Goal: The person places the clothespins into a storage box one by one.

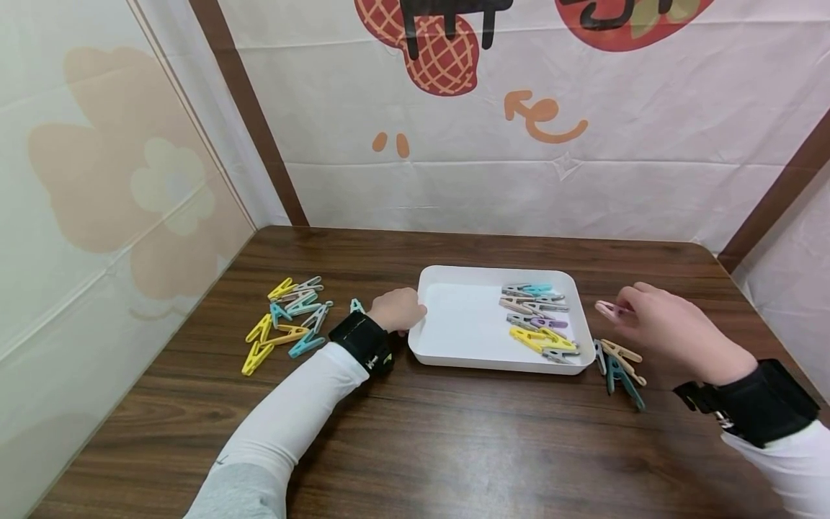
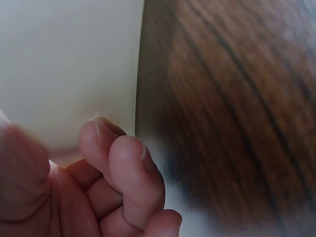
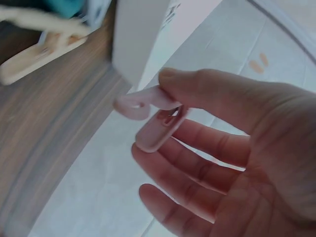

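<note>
In the head view a white tray (image 1: 462, 317) stands on the table, with several clothespins (image 1: 541, 339) in a column along its right side. My left hand (image 1: 397, 310) grips the tray's left rim; in the left wrist view its curled fingers (image 2: 129, 168) lie against the white wall. Right of the tray, my right hand (image 1: 661, 324) holds a pink clothespin (image 1: 612, 311) above the table. The right wrist view shows this pink clothespin (image 3: 158, 123) pinched between the thumb and fingers. Below that hand lie a few beige, grey and dark green clothespins (image 1: 624, 375).
Several yellow, blue, grey and orange clothespins (image 1: 285, 324) are scattered on the brown table (image 1: 467, 447) at the left. One light blue clothespin (image 1: 357, 305) sits beside my left wrist. A printed white cloth (image 1: 467, 194) hangs behind the table.
</note>
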`<action>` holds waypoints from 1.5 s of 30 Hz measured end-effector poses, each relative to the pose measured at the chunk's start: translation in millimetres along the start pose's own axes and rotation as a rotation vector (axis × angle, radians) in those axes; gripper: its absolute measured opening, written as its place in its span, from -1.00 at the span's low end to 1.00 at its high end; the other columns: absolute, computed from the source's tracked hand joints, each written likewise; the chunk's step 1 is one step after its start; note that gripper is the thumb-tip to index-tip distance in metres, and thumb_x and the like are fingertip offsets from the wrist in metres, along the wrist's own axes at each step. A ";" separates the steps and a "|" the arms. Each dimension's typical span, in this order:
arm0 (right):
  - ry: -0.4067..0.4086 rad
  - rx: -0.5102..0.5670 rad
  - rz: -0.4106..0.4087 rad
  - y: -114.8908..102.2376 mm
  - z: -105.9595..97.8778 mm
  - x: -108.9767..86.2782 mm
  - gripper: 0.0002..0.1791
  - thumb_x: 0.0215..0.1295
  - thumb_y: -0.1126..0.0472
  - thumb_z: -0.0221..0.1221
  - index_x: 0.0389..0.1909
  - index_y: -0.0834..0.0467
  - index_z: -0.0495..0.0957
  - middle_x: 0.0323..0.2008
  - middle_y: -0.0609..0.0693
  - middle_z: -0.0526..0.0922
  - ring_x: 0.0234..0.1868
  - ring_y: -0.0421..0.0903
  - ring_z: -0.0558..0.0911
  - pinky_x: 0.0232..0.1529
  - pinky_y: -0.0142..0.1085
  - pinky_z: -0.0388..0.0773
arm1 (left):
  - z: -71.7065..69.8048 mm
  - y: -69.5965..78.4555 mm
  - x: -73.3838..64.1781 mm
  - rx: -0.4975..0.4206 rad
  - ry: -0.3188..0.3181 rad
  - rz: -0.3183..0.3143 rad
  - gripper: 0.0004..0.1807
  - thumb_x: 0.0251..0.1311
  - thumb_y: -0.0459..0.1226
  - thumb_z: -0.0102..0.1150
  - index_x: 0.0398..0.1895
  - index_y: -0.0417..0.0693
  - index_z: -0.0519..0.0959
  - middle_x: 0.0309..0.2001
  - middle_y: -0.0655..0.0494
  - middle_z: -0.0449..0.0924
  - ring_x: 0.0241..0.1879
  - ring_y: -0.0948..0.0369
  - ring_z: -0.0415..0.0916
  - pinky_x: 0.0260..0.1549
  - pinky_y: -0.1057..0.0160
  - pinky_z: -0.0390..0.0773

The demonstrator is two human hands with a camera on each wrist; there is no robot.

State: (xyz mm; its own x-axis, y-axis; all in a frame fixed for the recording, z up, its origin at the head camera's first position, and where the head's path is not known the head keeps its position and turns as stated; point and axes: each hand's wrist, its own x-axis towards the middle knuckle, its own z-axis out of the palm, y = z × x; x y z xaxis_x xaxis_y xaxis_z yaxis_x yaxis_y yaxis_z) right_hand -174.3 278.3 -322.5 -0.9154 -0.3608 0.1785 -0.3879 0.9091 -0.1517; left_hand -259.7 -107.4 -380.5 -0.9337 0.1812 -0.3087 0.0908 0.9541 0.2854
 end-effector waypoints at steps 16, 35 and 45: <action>-0.043 0.042 -0.267 -59.3 24.1 35.7 -0.83 0.09 0.26 0.40 -0.38 0.14 0.58 -0.45 -0.08 0.51 -0.54 -0.23 0.40 -0.52 -0.31 0.40 | -0.8 0.0 -1.1 -0.014 -0.008 -0.002 -0.68 0.41 -0.19 -0.12 -0.39 -0.16 0.56 -0.64 0.03 0.57 -0.65 0.18 0.53 -0.57 0.22 0.39; -0.326 0.176 -0.440 -84.3 55.5 63.7 -0.87 0.14 0.24 0.38 -0.48 0.05 0.60 -0.58 -0.21 0.47 -0.51 -0.26 0.39 -0.44 -0.36 0.38 | 1.3 0.3 0.2 0.002 0.004 -0.006 -0.68 0.42 -0.17 -0.12 -0.39 -0.14 0.55 -0.63 0.04 0.58 -0.65 0.18 0.55 -0.55 0.21 0.40; -0.361 0.158 -0.379 -84.3 55.2 62.9 -0.85 0.07 0.30 0.40 -0.54 0.04 0.61 -0.59 -0.21 0.47 -0.53 -0.25 0.38 -0.48 -0.34 0.34 | 1.1 0.2 -0.7 0.005 0.008 -0.009 -0.68 0.42 -0.17 -0.12 -0.39 -0.13 0.54 -0.65 0.04 0.57 -0.65 0.18 0.54 -0.54 0.21 0.41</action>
State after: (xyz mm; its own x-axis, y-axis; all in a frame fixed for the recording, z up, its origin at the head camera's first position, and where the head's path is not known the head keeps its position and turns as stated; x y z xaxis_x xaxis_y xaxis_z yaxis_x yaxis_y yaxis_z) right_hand -205.2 167.5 -352.2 -0.6764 -0.7307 -0.0919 -0.6836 0.6694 -0.2908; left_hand -258.6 -107.0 -381.2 -0.9373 0.1703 -0.3042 0.0838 0.9570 0.2777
